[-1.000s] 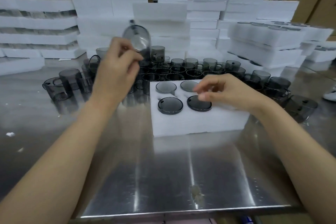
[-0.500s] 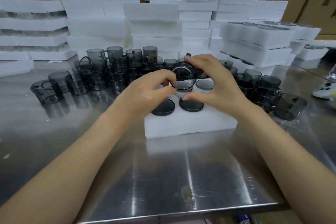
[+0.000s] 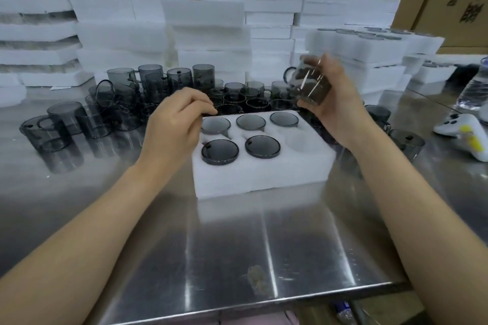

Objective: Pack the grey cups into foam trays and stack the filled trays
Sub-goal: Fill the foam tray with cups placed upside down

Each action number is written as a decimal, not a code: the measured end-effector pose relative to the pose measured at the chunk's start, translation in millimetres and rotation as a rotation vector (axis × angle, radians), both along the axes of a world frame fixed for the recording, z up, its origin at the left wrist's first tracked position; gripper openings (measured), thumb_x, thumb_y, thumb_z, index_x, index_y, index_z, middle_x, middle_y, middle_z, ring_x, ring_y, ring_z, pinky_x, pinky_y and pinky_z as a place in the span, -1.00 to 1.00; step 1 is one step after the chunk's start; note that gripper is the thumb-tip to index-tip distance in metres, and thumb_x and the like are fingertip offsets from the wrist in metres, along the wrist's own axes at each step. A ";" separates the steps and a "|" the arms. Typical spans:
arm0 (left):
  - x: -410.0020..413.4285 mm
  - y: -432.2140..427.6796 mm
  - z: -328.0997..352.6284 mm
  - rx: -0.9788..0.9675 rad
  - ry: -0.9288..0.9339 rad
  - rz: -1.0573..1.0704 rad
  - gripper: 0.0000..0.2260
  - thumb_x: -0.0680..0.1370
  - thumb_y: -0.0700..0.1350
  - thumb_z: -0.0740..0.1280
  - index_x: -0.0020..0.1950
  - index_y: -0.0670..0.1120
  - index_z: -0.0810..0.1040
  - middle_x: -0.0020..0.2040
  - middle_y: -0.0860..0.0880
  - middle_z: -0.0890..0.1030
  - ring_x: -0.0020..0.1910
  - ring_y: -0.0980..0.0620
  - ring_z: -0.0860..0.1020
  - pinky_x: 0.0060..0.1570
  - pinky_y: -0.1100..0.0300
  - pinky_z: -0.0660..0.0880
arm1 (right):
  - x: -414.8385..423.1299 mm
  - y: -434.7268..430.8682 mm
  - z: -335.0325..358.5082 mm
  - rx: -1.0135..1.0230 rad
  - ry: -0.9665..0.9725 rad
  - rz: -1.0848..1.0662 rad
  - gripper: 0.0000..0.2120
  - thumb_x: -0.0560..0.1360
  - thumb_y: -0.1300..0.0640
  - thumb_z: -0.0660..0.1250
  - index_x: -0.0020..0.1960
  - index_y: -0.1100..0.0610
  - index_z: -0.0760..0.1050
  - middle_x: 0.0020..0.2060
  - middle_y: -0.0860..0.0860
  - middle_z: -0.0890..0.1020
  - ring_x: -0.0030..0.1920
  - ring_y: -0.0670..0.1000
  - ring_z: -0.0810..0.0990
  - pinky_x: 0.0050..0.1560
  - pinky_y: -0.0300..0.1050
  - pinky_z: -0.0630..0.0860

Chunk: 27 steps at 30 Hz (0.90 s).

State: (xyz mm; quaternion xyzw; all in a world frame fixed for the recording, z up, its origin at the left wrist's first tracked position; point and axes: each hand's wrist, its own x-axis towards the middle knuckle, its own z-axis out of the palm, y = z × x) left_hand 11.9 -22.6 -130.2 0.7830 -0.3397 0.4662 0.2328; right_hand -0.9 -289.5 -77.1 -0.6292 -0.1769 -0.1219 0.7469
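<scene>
Bright, even overhead light fell on the foam tray [image 3: 261, 174], casting only faint shadows. In front of the tray the steel table [image 3: 237, 245] carried long white glare streaks. Behind the tray's right end, the grey cup [image 3: 310, 84] in the right hand [image 3: 335, 109] was motion-blurred. Far from the tray, frame edges bowed and softened.
</scene>
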 end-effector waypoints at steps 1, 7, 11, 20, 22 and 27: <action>2.8 3.3 -1.4 -0.043 0.034 0.028 -0.75 0.46 -0.44 0.18 -0.10 -0.24 0.63 -0.05 -0.13 0.60 -0.07 -0.08 0.56 -0.14 0.00 0.51 | 1.9 -3.7 -1.0 -0.091 0.012 -0.029 -0.73 0.45 -0.10 0.34 0.05 0.04 0.55 -0.15 -0.02 0.65 -0.13 -0.01 0.63 -0.17 -0.15 0.55; 17.6 21.6 -14.4 -0.200 0.260 0.086 -0.74 0.47 -0.40 0.17 -0.14 -0.16 0.62 -0.07 0.05 0.54 -0.15 0.05 0.49 -0.22 0.18 0.38 | -3.8 -27.3 -8.3 -0.689 0.008 -0.041 -0.66 0.39 -0.26 0.32 0.10 -0.17 0.62 0.07 -0.15 0.65 0.16 -0.06 0.58 0.31 0.05 0.40; 18.4 21.8 -14.3 -0.223 0.303 0.077 -0.75 0.47 -0.39 0.18 -0.18 -0.16 0.62 -0.10 0.04 0.56 -0.26 0.11 0.41 -0.26 0.24 0.31 | -10.6 -30.0 -5.7 -0.808 0.052 0.047 -0.72 0.40 -0.13 0.33 0.09 -0.18 0.61 0.05 -0.13 0.66 0.11 -0.17 0.58 0.14 -0.24 0.43; 10.9 12.4 -13.7 -0.143 0.307 0.166 -0.76 0.47 -0.38 0.22 -0.18 -0.11 0.62 -0.12 0.07 0.58 -0.11 0.03 0.50 -0.22 0.17 0.36 | -13.7 -34.1 -2.8 -0.811 0.076 0.159 -0.75 0.36 -0.04 0.46 0.03 -0.17 0.64 -0.04 -0.22 0.66 0.05 -0.22 0.60 0.04 -0.39 0.47; 11.5 13.0 -13.9 -0.152 0.315 0.173 -0.76 0.47 -0.37 0.22 -0.18 -0.10 0.62 -0.12 0.08 0.57 -0.09 0.04 0.51 -0.22 0.15 0.38 | -11.9 -38.9 -2.8 -0.802 0.079 0.131 -0.71 0.34 -0.08 0.44 0.06 -0.15 0.65 -0.08 -0.23 0.64 0.02 -0.21 0.58 0.08 -0.30 0.45; 13.2 13.7 -16.0 -0.194 0.357 0.193 -0.74 0.48 -0.33 0.21 -0.19 -0.05 0.62 -0.11 0.14 0.56 -0.09 0.09 0.49 -0.22 0.16 0.34 | -7.5 -43.0 -6.5 -0.952 0.142 0.160 -0.54 0.12 -0.17 0.60 0.02 -0.20 0.65 0.07 -0.17 0.56 0.16 -0.11 0.52 0.24 -0.15 0.40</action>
